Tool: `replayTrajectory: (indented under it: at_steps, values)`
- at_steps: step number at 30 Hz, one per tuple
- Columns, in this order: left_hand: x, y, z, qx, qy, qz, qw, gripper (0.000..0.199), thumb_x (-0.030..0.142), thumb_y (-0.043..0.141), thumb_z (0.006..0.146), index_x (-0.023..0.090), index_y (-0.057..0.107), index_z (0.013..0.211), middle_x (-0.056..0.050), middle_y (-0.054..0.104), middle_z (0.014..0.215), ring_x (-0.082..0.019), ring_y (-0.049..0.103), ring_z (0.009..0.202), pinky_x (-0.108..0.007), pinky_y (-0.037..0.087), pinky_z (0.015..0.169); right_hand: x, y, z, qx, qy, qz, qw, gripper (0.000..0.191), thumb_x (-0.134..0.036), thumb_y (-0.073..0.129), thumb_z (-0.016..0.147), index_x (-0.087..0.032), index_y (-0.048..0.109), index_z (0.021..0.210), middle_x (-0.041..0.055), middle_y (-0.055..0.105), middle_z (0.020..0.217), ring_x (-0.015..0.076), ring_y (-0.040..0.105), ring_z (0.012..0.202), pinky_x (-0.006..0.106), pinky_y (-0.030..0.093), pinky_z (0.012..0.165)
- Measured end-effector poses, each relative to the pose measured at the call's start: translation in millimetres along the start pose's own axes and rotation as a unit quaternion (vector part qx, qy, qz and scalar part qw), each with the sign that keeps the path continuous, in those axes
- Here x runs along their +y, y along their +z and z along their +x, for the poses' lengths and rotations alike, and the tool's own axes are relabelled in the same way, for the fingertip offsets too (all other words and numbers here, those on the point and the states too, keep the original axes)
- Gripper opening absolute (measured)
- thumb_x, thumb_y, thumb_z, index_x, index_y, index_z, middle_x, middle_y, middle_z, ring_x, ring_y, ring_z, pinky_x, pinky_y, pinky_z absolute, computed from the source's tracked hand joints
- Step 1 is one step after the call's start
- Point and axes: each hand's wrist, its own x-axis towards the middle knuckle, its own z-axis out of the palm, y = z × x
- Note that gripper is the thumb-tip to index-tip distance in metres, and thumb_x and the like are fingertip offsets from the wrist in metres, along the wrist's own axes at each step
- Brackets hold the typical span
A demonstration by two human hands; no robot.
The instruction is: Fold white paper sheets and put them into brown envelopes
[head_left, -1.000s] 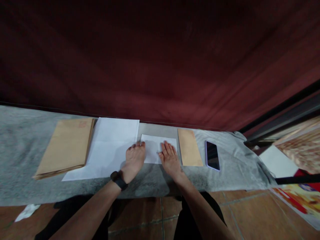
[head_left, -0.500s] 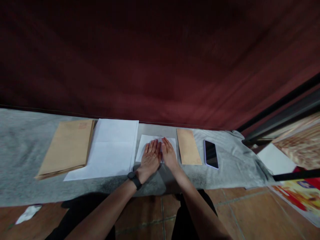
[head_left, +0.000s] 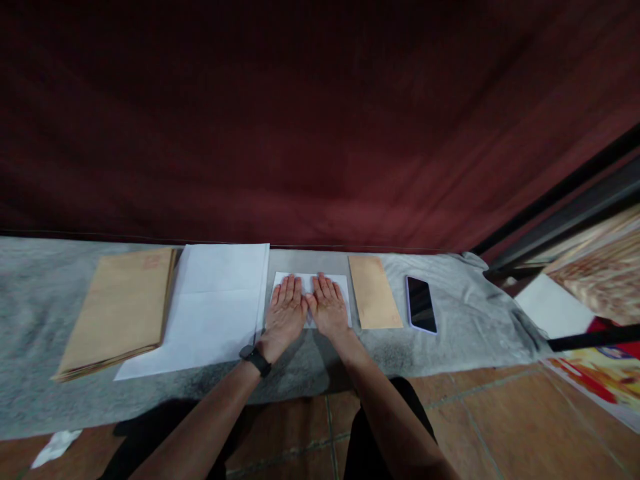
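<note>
Both palms lie flat on a small white folded paper (head_left: pixel 309 283) in the middle of the grey cloth. My left hand (head_left: pixel 286 313), with a black watch (head_left: pixel 255 360) at its wrist, covers the paper's left part, fingers pointing away from me. My right hand (head_left: pixel 330 308) presses on the right part, fingers stretched. The thumbs nearly meet at the centre. Just right of the paper lies a single brown envelope (head_left: pixel 376 293). To the left are white sheets (head_left: pixel 215 300), partly under a stack of brown envelopes (head_left: pixel 120 303).
A phone (head_left: pixel 421 305) with a dark screen lies right of the single envelope. The grey cloth (head_left: pixel 470 320) covers the long surface, with a dark red curtain (head_left: pixel 300 147) behind it. A black metal frame (head_left: pixel 565 207) stands at right. A white scrap (head_left: pixel 56 448) is on the tiled floor.
My hands have moved apart, from close together at the paper's middle to its left and right parts. The view has shifted slightly.
</note>
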Motion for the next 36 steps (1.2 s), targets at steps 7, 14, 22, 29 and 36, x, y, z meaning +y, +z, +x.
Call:
replayTrajectory:
  at_steps: [7,14,22,29,36]
  values:
    - [-8.4,2.2,6.2,0.028,-0.064,-0.021,0.997,0.063,0.03,0.032,0.099,-0.003,0.038,0.152,-0.023,0.034,0.161,-0.031,0.03,0.152,-0.048,0.025,0.125,15.2,1.7,-7.4,0.038,0.027,-0.047,0.998,0.058,-0.041,0.037,0.107,-0.008,0.039,0.155,0.0194,0.038,0.159,0.03,0.037,0.149,0.049,0.032,0.121]
    - [-9.2,5.9,5.1,0.046,-0.083,-0.023,0.995,0.064,0.028,0.033,0.097,-0.006,0.038,0.151,-0.025,0.035,0.16,-0.031,0.029,0.152,-0.049,0.026,0.124,19.2,9.0,-14.0,0.081,0.059,-0.062,0.993,0.062,-0.042,0.037,0.107,-0.001,0.038,0.153,0.0249,0.04,0.156,0.0327,0.042,0.146,0.05,0.037,0.118]
    - [6.0,-0.5,-6.2,0.072,0.0,-0.015,0.997,0.061,0.025,0.032,0.099,-0.003,0.034,0.153,-0.024,0.034,0.161,-0.031,0.025,0.154,-0.051,0.025,0.125,10.2,-11.2,-15.8,0.069,0.044,0.004,0.997,0.058,-0.035,0.029,0.108,-0.002,0.034,0.155,0.0209,0.037,0.16,0.0288,0.032,0.152,0.05,0.032,0.123]
    - [28.2,7.8,-21.5,-0.005,0.103,-0.018,0.995,0.065,0.016,0.037,0.093,0.004,0.03,0.157,-0.02,0.03,0.164,-0.028,0.023,0.155,-0.05,0.026,0.125,-4.6,-15.8,-17.7,-0.034,-0.029,0.101,0.994,0.056,-0.038,0.021,0.109,-0.011,0.036,0.156,0.0094,0.036,0.162,0.0172,0.03,0.153,0.039,0.027,0.127]
    - [18.1,4.1,-16.2,-0.037,0.096,-0.007,0.995,0.06,0.016,0.031,0.096,0.005,0.037,0.154,-0.019,0.038,0.161,-0.025,0.028,0.153,-0.045,0.025,0.125,1.3,-11.1,-19.8,-0.036,-0.022,0.066,0.997,0.057,-0.043,0.025,0.109,-0.013,0.036,0.157,0.0095,0.035,0.163,0.0195,0.03,0.153,0.041,0.024,0.127]
